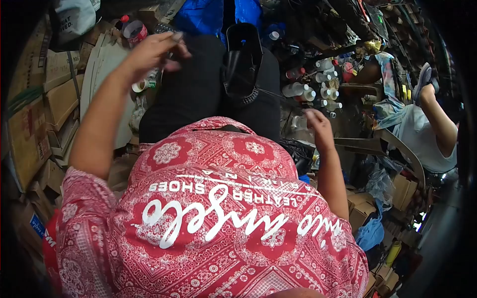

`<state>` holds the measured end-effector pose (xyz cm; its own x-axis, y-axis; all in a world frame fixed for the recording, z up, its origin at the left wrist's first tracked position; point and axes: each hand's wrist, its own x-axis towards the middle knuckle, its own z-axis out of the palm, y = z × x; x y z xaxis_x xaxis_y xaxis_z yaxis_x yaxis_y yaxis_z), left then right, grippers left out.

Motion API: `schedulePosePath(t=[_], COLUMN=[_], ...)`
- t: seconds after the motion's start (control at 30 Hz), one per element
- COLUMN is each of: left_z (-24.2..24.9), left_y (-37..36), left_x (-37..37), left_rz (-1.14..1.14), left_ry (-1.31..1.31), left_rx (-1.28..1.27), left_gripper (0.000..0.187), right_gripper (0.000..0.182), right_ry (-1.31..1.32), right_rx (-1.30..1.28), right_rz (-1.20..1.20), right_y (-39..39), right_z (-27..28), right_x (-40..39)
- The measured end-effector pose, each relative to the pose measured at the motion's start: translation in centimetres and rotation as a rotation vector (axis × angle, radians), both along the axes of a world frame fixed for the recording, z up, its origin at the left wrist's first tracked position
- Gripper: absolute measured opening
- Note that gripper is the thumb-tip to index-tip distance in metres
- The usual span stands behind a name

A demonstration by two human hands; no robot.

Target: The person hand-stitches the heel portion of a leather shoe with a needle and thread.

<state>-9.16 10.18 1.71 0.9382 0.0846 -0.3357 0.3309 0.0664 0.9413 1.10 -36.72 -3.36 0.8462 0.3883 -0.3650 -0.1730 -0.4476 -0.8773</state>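
A black shoe (242, 64) lies upside-down to my view between my thighs, on my black trousers, its opening showing a dark inside. From its near end a thin dark thread (273, 94) runs out to the right. My right hand (320, 126) is right of my lap, fingertips pinched together where the thread leads. My left hand (161, 52) hovers over my left thigh, away from the shoe. Its fingers are loosely bent and apart, slightly blurred, and I see nothing in them.
Cardboard boxes (62, 102) are stacked at the left. A red-labelled bottle (134, 31) stands beyond my left hand. Several small bottles (323, 82) cluster at the right. Blue plastic (201, 17) lies ahead. Another person's leg (439, 114) shows at far right, by a curved chair part (405, 154).
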Motion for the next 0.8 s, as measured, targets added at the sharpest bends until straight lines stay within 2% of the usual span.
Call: schedulePosePath(t=[0.03, 0.07, 0.1, 0.13, 0.17, 0.23, 0.33, 0.37, 0.43, 0.47, 0.53, 0.57, 0.63, 0.8], left_z=[0.6, 0.9, 1.1, 1.2, 0.7, -1.0, 0.6, 0.0, -0.7, -1.4, -0.7, -1.0, -1.5, -1.4], left_y=[2.8, 4.7, 6.2, 6.8, 7.0, 6.4, -2.3, -4.4, -7.4, -7.9, -8.3, -8.2, -7.8, -7.9], left_x=[-0.7, -1.7, -2.5, -3.0, -2.3, -0.1, 3.1, 3.9, 4.7, 5.1, 5.3, 5.3, 5.0, 5.3], left_rz=[-0.205, -0.203, -0.153, -0.102, -0.100, -0.014, -0.350, -0.448, -0.557, -0.583, -0.593, -0.595, -0.571, -0.570], left_ry=[0.003, 0.001, 0.034, 0.069, 0.066, -0.347, -0.457, -0.489, -0.450, -0.436, -0.401, -0.403, -0.429, -0.420], left_rx=[0.327, 0.328, 0.445, 0.561, 0.562, 0.846, 0.900, 0.894, 1.038, 1.086, 1.125, 1.125, 1.107, 1.117], left_gripper=[0.029, 0.029, 0.030, 0.035, 0.035, 0.035, 0.032, 0.033, 0.031, 0.030, 0.030, 0.030, 0.029, 0.028], right_gripper=[0.031, 0.036, 0.043, 0.043, 0.044, 0.048, 0.054, 0.054, 0.059, 0.059, 0.063, 0.063, 0.056, 0.038], right_ry=[0.095, 0.190, 0.037, 0.036, -0.109, -0.316, -0.609, -0.626, -0.776, -0.784, -0.563, -0.563, -0.395, -0.248], right_rx=[0.203, 0.407, 0.179, 0.180, 0.159, 0.064, -0.193, -0.194, -0.712, -0.715, -0.673, -0.674, -0.397, -0.415], right_rz=[-0.125, -0.249, -0.266, -0.266, -0.157, 0.121, 0.553, 0.552, 0.725, 0.722, 0.761, 0.757, 0.715, 0.625], right_y=[-0.8, -1.3, 0.7, 2.2, 4.0, 8.3, 15.4, 16.9, 18.8, 19.0, 18.8, 18.4, 17.7, 17.4], right_z=[0.1, 0.1, 3.1, 4.3, 4.9, 6.4, 8.6, 8.6, 8.3, 8.2, 7.7, 7.2, 6.4, 6.8], right_x=[0.9, 1.5, 1.2, 1.2, 1.7, 2.6, 2.7, 2.9, 3.6, 3.9, 4.5, 4.4, 3.6, 2.1])
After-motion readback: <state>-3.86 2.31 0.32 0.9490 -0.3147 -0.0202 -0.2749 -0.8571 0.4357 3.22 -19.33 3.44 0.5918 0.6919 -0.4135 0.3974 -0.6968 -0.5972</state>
